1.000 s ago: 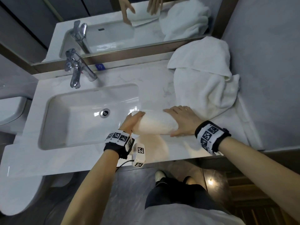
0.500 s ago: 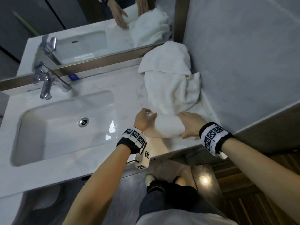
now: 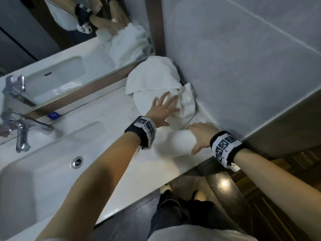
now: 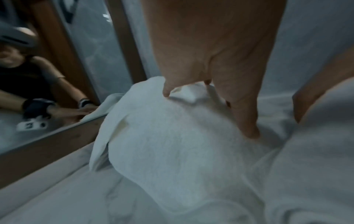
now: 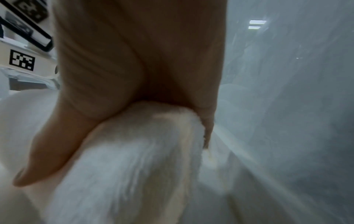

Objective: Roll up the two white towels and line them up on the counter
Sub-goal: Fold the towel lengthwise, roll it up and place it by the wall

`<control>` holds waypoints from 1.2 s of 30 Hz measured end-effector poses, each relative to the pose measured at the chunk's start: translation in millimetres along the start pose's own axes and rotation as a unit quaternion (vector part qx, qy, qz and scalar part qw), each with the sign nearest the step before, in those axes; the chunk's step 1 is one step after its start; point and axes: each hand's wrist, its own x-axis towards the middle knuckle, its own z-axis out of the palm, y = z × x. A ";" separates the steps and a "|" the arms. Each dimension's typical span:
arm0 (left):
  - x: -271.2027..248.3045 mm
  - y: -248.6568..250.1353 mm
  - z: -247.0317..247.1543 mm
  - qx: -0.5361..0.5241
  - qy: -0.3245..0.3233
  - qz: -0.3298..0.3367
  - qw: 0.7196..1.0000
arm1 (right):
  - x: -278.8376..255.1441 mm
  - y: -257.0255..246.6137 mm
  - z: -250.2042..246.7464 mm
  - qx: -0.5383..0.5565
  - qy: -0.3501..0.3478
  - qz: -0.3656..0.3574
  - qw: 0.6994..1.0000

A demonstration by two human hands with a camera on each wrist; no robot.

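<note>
A rolled white towel (image 3: 175,144) lies on the white counter (image 3: 107,115) near its front edge. My right hand (image 3: 199,136) grips the roll's right end, thumb in front and fingers over the top; the right wrist view shows the rolled towel (image 5: 134,159) filling the palm. A second, loose white towel (image 3: 156,79) is heaped in the back right corner against the wall. My left hand (image 3: 161,110) lies spread on that heap, and in the left wrist view its fingertips (image 4: 249,130) press into the loose towel (image 4: 172,151).
A sink basin (image 3: 43,164) with a chrome faucet (image 3: 20,129) takes up the counter's left part. A mirror (image 3: 69,49) runs along the back and a grey wall (image 3: 243,66) closes the right side. The counter's front edge is close to the roll.
My left hand has let go of the roll's left end and moved up onto the loose towel. My right hand has kept hold of the roll, which sits further right, nearer the wall.
</note>
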 end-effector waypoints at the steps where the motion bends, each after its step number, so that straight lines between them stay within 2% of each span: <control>1: 5.2 -3.0 -0.4 0.031 -0.008 0.017 0.999 | 1.6 0.1 -0.8 0.014 0.002 0.001 1.000; 6: 26.7 -32.8 1.3 0.065 0.003 0.037 0.997 | 12.9 -4.8 -1.6 0.053 0.038 0.022 0.998; 10: 30.3 -65.6 0.6 0.026 0.074 0.016 0.997 | 18.0 -8.0 -0.5 0.072 0.036 0.065 0.995; 13: 17.0 -98.7 0.0 -0.005 0.110 -0.059 0.992 | 18.3 -10.5 -2.8 0.067 0.026 0.075 0.995; 15: 3.8 -126.6 6.0 0.014 0.121 -0.117 0.986 | 17.4 -12.0 -2.9 0.063 0.027 0.080 0.994; 20: -31.2 -177.8 22.9 0.016 0.082 -0.294 0.952 | 15.6 -13.1 -1.4 0.084 0.035 0.108 0.990; 23: -43.2 -187.9 31.2 -0.013 0.028 -0.335 0.942 | 14.9 -12.7 0.6 0.112 0.052 0.141 0.982; 26: -39.3 -173.2 31.1 -0.022 -0.002 -0.306 0.952 | 13.9 -10.4 3.0 0.154 0.070 0.176 0.970; 29: -22.6 -142.3 19.9 -0.061 0.052 -0.236 0.969 | 12.3 -8.0 5.7 0.178 0.086 0.206 0.958; 32: -2.9 -102.1 7.1 -0.177 0.111 -0.107 0.972 | 8.4 -5.6 7.2 0.192 0.107 0.231 0.948; 34: 8.0 -74.3 3.8 -0.250 0.087 0.007 0.964 | 4.3 -3.3 9.7 0.201 0.121 0.250 0.939; 36: 15.6 -51.1 6.8 -0.231 0.046 0.103 0.966 | -0.5 -1.1 14.1 0.209 0.133 0.275 0.929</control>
